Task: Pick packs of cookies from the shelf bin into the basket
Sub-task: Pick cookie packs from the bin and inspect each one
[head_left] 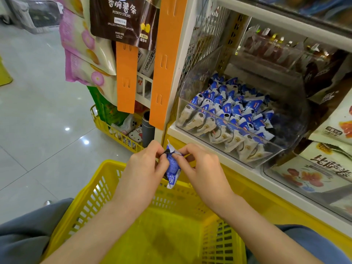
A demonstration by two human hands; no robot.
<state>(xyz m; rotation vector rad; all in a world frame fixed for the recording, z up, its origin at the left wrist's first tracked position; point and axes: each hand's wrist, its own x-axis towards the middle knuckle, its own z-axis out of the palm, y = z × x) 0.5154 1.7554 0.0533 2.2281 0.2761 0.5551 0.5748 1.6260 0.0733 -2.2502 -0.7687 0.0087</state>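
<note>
Basket: the yellow basket (91, 197) sits closest to you, under your forearms, its mesh walls and floor in view
Left hand: your left hand (144, 166) pinches the upper left edge of the pack, thumb and fingertips closed on the wrapper
Right hand: your right hand (202, 166) pinches the same top end from the other side
Pack: the blue-and-white cookie pack (172, 168) hangs upright between both grips, in the air over the basket's far rim
Bin: just beyond your hands, to the right, the clear shelf bin (293, 115) rests on a white shelf, holding many matching packs (232, 113)
Shelf post: orange strips (163, 63) hang beside the bin, a potato sticks bag (122, 18) above them
Floor: pale glossy tiles (38, 111) spread to your left; a second basket (106, 126) stands at the shelf's foot
</note>
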